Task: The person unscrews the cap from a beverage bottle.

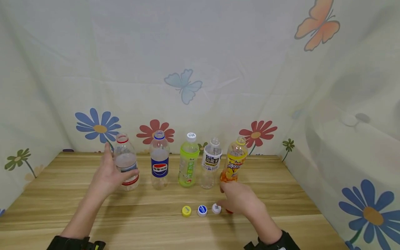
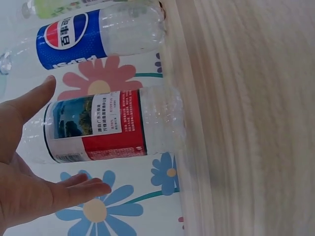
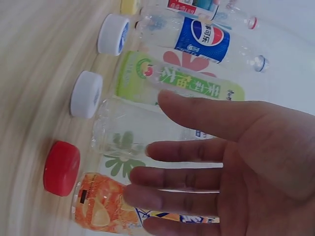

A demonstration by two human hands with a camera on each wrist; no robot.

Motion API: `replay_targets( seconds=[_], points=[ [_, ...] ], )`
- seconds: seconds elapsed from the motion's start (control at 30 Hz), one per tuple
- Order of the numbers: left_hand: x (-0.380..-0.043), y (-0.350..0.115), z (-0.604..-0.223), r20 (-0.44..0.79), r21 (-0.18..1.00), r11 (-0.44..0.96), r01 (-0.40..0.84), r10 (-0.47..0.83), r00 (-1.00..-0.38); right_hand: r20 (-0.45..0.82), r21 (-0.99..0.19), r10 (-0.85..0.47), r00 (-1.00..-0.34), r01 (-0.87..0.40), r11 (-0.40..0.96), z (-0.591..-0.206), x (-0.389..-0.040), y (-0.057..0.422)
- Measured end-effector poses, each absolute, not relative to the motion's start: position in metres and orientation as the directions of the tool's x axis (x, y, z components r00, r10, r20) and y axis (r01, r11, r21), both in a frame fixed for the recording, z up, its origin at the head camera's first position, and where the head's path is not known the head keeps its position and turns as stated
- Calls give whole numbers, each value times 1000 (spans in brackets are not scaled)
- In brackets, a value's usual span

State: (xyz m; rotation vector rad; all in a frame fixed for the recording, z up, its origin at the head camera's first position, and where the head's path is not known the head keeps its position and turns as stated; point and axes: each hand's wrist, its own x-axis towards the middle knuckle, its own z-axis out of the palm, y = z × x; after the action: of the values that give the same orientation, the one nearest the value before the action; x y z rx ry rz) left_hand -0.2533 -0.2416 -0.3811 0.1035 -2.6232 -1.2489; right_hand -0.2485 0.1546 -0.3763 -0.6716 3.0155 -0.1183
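My left hand [image 1: 109, 175] is spread at the leftmost clear water bottle [image 2: 113, 125], thumb on one side and fingers on the other, without gripping it. That bottle is uncapped, with a red neck ring and a red and white label. My right hand [image 1: 240, 198] hovers with extended fingers over the front right of the table, holding nothing. Below it is a red cap [image 3: 61, 168], mostly hidden by the hand in the head view. A white cap [image 1: 216, 208] lies just left of the right fingers. Behind that hand stands an uncapped orange drink bottle [image 1: 236, 158].
Between the hands stand an uncapped Pepsi bottle [image 1: 160, 166], a green tea bottle [image 1: 188, 165] with a white cap on, and an uncapped clear oolong tea bottle [image 1: 211, 163]. A yellow cap [image 1: 186, 211] and a blue-and-white cap [image 1: 202, 210] lie in front. Patterned cloth [image 1: 125, 52] hangs behind the table.
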Motion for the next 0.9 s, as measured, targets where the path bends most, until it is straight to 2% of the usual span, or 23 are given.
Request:
replay_targets(
  seconds=[0.2,0.47,0.73,0.9],
  points=[
    [-247,-241,-372,229,727,687,14,-224,-947,79,-144,-443,-893,-450,881,-371,-248,149],
    [-238,-233,-362,368,697,714,64,-279,-887,330,-262,-429,-841,-518,814,-363,-246,138],
    [-232,-224,-353,436,659,747,92,-279,-856,484,-283,-405,-776,-577,767,-357,-247,129],
    [-226,-217,-348,499,633,766,115,-290,-817,555,-345,-386,-737,-626,699,-354,-248,124]
  ],
)
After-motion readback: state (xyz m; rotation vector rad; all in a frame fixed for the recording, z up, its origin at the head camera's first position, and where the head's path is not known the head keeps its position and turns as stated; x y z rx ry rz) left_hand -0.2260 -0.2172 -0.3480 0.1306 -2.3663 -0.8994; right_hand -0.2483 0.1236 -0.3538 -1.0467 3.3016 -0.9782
